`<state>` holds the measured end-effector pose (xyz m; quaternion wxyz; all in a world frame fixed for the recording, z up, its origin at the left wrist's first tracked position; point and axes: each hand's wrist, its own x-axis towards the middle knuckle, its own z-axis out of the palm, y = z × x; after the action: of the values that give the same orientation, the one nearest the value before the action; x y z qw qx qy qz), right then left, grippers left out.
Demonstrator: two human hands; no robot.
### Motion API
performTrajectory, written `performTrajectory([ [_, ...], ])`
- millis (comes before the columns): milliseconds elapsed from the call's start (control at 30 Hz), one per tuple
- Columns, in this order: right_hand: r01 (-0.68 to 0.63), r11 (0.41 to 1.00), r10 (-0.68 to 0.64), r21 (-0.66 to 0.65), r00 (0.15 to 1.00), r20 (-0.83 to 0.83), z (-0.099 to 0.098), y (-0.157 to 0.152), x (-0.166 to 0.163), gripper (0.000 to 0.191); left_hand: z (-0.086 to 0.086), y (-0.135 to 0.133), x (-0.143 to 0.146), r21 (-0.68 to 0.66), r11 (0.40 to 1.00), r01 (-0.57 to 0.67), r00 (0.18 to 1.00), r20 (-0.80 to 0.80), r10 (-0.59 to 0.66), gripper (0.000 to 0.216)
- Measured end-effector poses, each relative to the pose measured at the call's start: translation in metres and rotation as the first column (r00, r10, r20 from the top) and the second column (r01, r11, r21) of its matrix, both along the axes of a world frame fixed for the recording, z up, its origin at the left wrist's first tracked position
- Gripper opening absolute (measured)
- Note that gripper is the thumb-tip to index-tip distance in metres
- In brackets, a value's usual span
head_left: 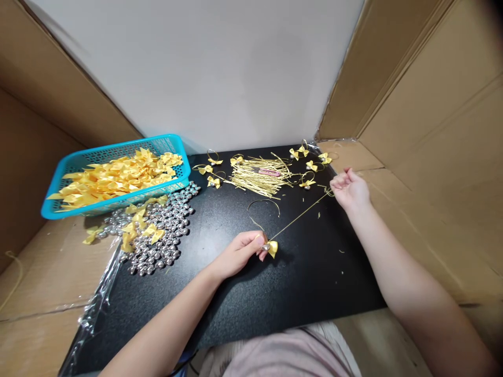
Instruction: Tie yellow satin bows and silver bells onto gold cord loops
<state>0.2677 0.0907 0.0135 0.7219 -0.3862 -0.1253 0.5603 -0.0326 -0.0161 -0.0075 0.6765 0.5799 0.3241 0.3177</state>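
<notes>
My left hand [240, 252] pinches a small yellow ribbon bow [272, 248] with a silver bell [266, 246] against it, low over the black mat [275, 293]. A thin gold cord [299, 215] runs taut from the bow up to my right hand [348, 189], whose fingers are closed on the cord's far end. Finished bows with bells and cord loops [308, 166] lie just beyond my right hand. A bundle of cut gold cords [259, 177] lies at the mat's far middle.
A turquoise basket [70, 166] full of yellow bows sits at the left. A heap of silver bells [165, 235] with several loose bows lies on clear plastic beside it. Cardboard walls [432, 104] close in both sides; a white wall stands behind.
</notes>
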Motion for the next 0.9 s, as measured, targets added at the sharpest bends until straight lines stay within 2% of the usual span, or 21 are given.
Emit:
performTrajectory([
  [100, -0.015, 1.000, 0.015, 0.002, 1.000, -0.013, 0.000, -0.001, -0.001, 0.042, -0.004, 0.000, 0.000, -0.036, 0.998, -0.048, 0.998, 0.035, 0.049, 0.045],
  [200, -0.032, 0.999, 0.033, 0.011, 0.999, -0.019, 0.000, -0.002, -0.002, 0.041, -0.006, 0.001, 0.001, -0.173, 0.978, -0.113, 0.986, 0.105, 0.132, 0.038],
  [300, -0.054, 0.998, 0.055, 0.023, 0.998, -0.017, 0.000, -0.002, -0.003, 0.041, -0.003, 0.002, 0.003, -0.300, 0.943, -0.142, 0.971, 0.145, 0.192, 0.036],
  [467, -0.092, 0.995, 0.092, 0.042, 0.996, 0.004, -0.001, -0.002, -0.005, 0.040, 0.004, 0.003, 0.006, -0.395, 0.900, -0.185, 0.952, 0.154, 0.263, 0.036],
  [733, -0.168, 0.979, 0.153, 0.112, 0.979, 0.136, -0.002, -0.004, -0.003, 0.029, 0.003, 0.004, 0.005, -0.429, 0.873, -0.232, 0.939, 0.134, 0.316, 0.040],
  [900, -0.280, 0.940, 0.216, 0.194, 0.931, 0.295, 0.001, -0.016, -0.023, 0.036, -0.001, 0.004, 0.004, -0.409, 0.888, -0.209, 0.935, 0.183, 0.304, 0.044],
])
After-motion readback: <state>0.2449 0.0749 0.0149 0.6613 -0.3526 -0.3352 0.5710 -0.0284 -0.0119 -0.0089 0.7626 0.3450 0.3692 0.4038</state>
